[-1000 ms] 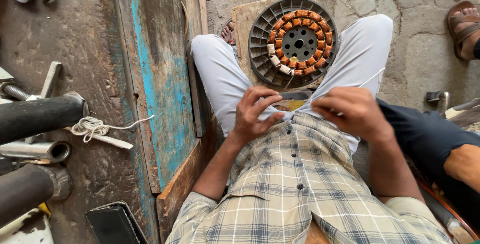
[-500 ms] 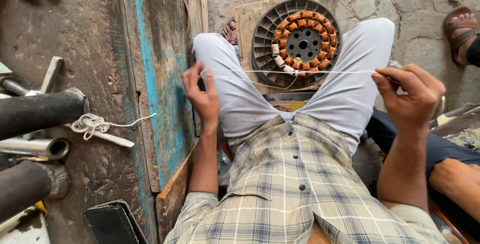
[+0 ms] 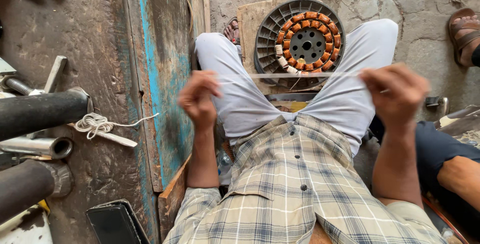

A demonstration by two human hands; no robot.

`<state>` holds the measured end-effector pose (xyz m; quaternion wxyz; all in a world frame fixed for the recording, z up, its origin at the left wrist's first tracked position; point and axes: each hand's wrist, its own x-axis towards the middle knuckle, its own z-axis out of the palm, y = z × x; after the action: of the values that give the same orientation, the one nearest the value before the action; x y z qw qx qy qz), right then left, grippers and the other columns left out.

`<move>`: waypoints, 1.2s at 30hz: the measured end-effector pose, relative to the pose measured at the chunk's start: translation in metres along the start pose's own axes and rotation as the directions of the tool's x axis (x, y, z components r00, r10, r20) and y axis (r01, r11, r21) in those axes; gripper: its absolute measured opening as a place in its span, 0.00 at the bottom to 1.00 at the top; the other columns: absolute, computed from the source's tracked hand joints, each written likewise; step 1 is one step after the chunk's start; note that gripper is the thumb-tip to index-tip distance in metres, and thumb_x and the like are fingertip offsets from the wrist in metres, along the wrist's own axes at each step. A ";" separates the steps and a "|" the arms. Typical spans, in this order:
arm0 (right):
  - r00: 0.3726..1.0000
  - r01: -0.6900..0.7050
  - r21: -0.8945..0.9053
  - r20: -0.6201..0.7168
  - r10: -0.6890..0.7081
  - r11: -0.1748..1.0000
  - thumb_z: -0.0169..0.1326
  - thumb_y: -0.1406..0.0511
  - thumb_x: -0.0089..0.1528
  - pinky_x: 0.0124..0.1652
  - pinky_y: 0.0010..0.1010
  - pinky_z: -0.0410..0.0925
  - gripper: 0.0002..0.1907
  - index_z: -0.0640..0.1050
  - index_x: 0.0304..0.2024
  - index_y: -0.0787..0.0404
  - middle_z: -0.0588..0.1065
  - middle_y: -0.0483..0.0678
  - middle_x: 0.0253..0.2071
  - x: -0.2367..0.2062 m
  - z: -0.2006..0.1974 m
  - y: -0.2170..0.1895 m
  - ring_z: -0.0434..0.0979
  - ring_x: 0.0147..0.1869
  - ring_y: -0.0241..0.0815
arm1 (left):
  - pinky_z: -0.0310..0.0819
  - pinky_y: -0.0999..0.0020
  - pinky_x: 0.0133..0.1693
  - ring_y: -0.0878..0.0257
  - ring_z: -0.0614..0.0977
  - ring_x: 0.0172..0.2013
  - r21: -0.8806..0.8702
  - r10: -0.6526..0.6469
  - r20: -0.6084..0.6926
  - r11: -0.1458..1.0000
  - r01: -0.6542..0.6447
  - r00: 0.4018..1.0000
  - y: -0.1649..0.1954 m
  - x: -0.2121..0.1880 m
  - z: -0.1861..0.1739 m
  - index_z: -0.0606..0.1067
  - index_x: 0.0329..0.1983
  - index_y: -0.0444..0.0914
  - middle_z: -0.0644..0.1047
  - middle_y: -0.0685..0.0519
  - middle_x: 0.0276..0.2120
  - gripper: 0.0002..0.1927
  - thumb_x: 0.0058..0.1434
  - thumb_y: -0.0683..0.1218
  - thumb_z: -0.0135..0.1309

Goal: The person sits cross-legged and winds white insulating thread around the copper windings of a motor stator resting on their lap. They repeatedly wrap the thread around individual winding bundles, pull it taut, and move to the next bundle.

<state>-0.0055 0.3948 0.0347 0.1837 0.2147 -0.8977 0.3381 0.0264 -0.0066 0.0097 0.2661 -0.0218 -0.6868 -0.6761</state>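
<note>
Head view | our left hand [image 3: 198, 99] and right hand [image 3: 395, 91] (both blurred) each pinch an end of a thin strip [image 3: 290, 75] | strip stretched taut above our knees, before the copper-wound stator [image 3: 306, 44]

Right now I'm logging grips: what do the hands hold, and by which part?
A thin pale strip, stretched taut above the knees: the left hand pinches one end, the right hand the other.
</note>
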 end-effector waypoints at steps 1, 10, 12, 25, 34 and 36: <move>0.997 -0.069 -0.004 -0.036 0.069 0.998 0.68 0.68 0.70 0.32 0.27 0.68 0.06 0.85 0.45 0.64 0.78 0.49 0.35 0.000 -0.003 0.005 0.77 0.31 0.39 | 0.74 0.53 0.44 0.63 0.77 0.30 0.238 -0.184 -0.211 0.943 0.233 0.960 0.000 0.006 -0.004 0.82 0.40 0.38 0.78 0.49 0.27 0.09 0.71 0.41 0.52; 0.880 0.431 0.267 0.084 -0.467 0.862 0.69 0.63 0.58 0.25 0.31 0.66 0.10 0.85 0.38 0.61 0.77 0.44 0.26 0.035 0.049 -0.059 0.75 0.27 0.37 | 0.61 0.47 0.73 0.57 0.77 0.58 0.142 0.140 0.744 0.922 -0.359 0.654 0.004 -0.013 0.075 0.78 0.50 0.39 0.77 0.52 0.52 0.18 0.65 0.54 0.64; 0.901 0.389 0.255 0.095 -0.424 0.885 0.69 0.65 0.59 0.26 0.32 0.66 0.10 0.84 0.40 0.63 0.77 0.46 0.28 0.034 0.040 -0.051 0.75 0.28 0.38 | 0.70 0.51 0.67 0.61 0.83 0.50 0.069 0.193 0.701 0.940 -0.334 0.687 0.002 -0.004 0.064 0.82 0.41 0.42 0.83 0.56 0.42 0.06 0.70 0.48 0.59; 0.924 0.327 0.300 0.098 -0.370 0.896 0.70 0.66 0.56 0.26 0.33 0.66 0.10 0.84 0.37 0.62 0.76 0.47 0.26 0.028 0.046 -0.061 0.75 0.26 0.40 | 0.55 0.46 0.72 0.48 0.68 0.65 0.201 0.191 0.729 0.858 -0.472 0.657 0.025 0.013 0.079 0.74 0.58 0.41 0.71 0.48 0.61 0.29 0.60 0.61 0.63; 0.992 -0.116 0.119 -0.028 0.120 0.986 0.71 0.71 0.68 0.34 0.27 0.70 0.07 0.84 0.47 0.64 0.78 0.50 0.35 0.018 0.005 -0.033 0.79 0.34 0.40 | 0.69 0.52 0.57 0.55 0.75 0.55 0.471 0.003 -0.212 0.876 0.100 0.977 -0.001 0.033 0.009 0.78 0.46 0.39 0.76 0.46 0.52 0.11 0.72 0.51 0.57; 0.995 -0.095 0.131 -0.022 0.099 0.987 0.71 0.71 0.67 0.32 0.28 0.70 0.08 0.84 0.46 0.64 0.78 0.50 0.33 0.017 0.017 -0.044 0.79 0.32 0.39 | 0.61 0.47 0.71 0.53 0.64 0.70 0.842 0.232 0.049 0.513 -0.165 0.971 -0.002 0.033 0.018 0.76 0.62 0.36 0.66 0.45 0.66 0.22 0.72 0.53 0.60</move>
<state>-0.0009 0.3484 0.0539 0.1655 0.1775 -0.8804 0.4074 -0.0086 -0.0009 0.0223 0.3429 0.0537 -0.9096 -0.2284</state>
